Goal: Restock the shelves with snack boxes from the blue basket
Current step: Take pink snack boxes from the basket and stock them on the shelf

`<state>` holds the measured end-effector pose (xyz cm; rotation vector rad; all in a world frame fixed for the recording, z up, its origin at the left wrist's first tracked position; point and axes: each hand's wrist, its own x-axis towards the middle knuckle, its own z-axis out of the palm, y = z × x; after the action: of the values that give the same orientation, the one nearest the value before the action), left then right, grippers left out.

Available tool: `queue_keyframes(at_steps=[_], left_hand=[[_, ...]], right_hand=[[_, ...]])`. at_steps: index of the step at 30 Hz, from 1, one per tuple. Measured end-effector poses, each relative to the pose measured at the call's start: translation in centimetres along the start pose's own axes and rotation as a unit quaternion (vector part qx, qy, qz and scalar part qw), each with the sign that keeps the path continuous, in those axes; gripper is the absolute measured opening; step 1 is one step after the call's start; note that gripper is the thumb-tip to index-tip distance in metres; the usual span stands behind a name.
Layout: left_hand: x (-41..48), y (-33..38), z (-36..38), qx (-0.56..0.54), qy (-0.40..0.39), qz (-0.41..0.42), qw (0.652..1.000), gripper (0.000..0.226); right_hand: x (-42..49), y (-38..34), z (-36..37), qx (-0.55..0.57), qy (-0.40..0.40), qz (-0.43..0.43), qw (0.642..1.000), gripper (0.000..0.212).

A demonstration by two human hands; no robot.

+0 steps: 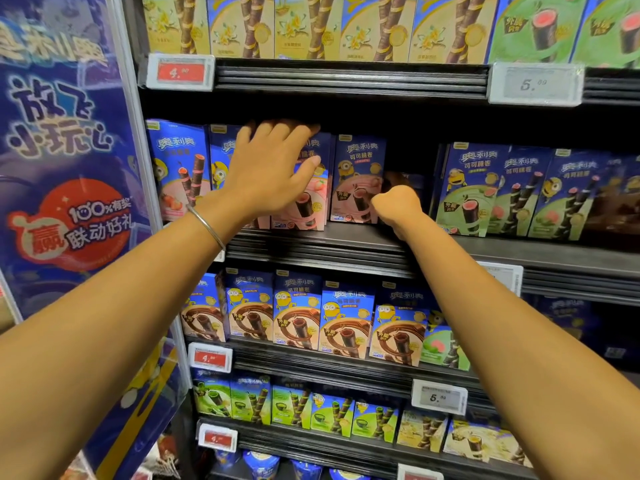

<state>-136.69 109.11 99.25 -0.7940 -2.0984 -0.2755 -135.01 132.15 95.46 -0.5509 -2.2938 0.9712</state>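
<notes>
Pink-and-blue snack boxes stand in a row on the second shelf (346, 237). My left hand (273, 168) lies spread over the front of two of them, its fingers reaching the top edge of one box (311, 202). My right hand (398, 206) reaches into the dark gap to the right of the rightmost pink box (358, 174), its fingers hidden inside the gap behind that box; what it holds cannot be seen. The blue basket is out of view.
Green-fronted boxes (485, 192) fill the same shelf to the right of the gap. Yellow boxes (311, 26) stand on the shelf above, brown ones (298, 313) below, green ones (294, 407) lower still. A blue promotional panel (62, 168) borders the shelves on the left.
</notes>
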Motion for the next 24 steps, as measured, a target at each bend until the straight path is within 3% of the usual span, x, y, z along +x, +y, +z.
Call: queue_keyframes(at_steps=[10, 14, 19, 24], left_hand=[[0.02, 0.10, 0.06, 0.000, -0.013, -0.005, 1.000, 0.053], [0.11, 0.14, 0.14, -0.005, -0.020, -0.005, 1.000, 0.058], [0.02, -0.10, 0.07, -0.046, -0.004, 0.000, 0.999, 0.060], [-0.35, -0.11, -0.13, -0.060, 0.031, 0.003, 0.998, 0.057]], right_hand=[[0.32, -0.15, 0.00, -0.105, 0.011, -0.041, 0.994, 0.037], [0.38, -0.24, 0.13, -0.124, 0.006, -0.044, 0.991, 0.022], [0.96, 0.23, 0.36, -0.087, 0.002, -0.015, 0.996, 0.038], [1.00, 0.44, 0.25, -0.035, -0.004, 0.021, 0.999, 0.037]])
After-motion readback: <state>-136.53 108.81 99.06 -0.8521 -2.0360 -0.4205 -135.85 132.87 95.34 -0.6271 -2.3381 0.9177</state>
